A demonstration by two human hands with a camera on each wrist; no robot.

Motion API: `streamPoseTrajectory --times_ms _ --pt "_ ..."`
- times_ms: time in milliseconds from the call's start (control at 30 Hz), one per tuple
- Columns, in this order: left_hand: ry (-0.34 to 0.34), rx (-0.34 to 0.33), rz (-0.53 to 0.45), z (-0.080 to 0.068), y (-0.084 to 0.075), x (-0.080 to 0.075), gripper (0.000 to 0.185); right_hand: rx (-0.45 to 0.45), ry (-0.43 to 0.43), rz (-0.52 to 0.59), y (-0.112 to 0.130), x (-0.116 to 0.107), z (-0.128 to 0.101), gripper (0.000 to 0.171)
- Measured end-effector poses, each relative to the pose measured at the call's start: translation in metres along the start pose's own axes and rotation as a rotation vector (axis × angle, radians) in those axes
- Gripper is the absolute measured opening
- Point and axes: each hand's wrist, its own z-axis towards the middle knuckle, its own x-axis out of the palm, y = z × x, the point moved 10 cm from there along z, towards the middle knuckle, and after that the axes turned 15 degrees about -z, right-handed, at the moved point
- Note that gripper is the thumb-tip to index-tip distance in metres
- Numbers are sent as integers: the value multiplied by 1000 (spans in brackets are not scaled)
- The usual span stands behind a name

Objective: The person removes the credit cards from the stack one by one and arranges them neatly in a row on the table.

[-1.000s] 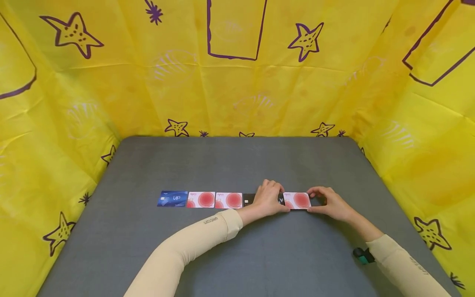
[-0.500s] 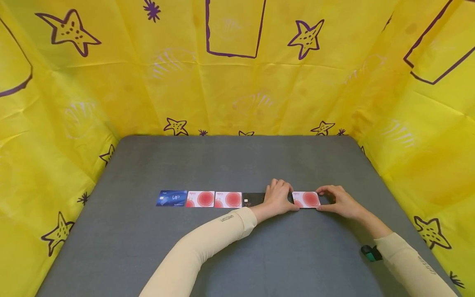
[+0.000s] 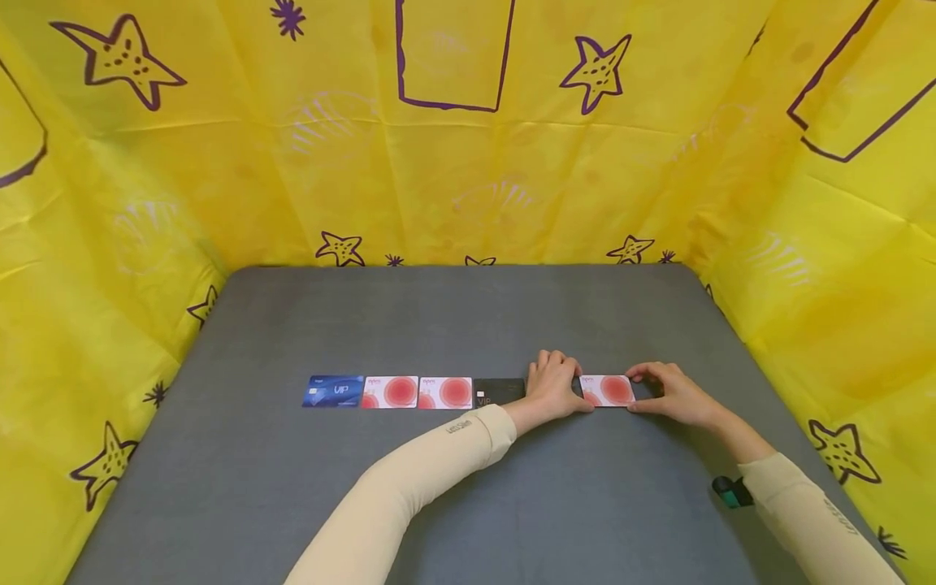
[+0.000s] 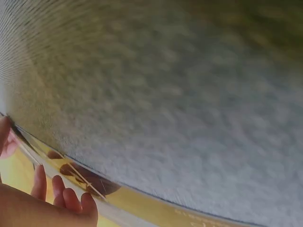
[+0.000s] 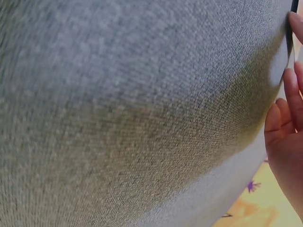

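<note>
In the head view, a pink-and-white plastic card (image 3: 608, 391) with a red circle is at the right end of a row of cards. My left hand (image 3: 553, 385) holds it at the left corners with thumb and fingers. Its right corners are pinched by my right hand (image 3: 676, 396), thumb at the near edge and index finger at the far edge. Left of my left hand lies a black VIP card (image 3: 500, 391); a further dark patch beneath the hand is mostly hidden. The wrist views show the fingers at the frame edges, with the card barely visible.
Two more pink-and-white cards (image 3: 445, 392) and a blue VIP card (image 3: 332, 391) continue the row leftward on the grey table (image 3: 453, 317). A yellow patterned curtain (image 3: 256, 187) encloses the back and sides.
Both hands have shifted right together with the pink-and-white card, most of it in the first half second. More of the black VIP card now shows. The other cards have stayed in line.
</note>
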Motion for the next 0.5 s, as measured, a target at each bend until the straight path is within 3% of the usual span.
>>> streamPoseTrajectory --times_ms 500 --pt "9 -19 -7 0 1 5 51 91 70 27 -9 3 -1 47"
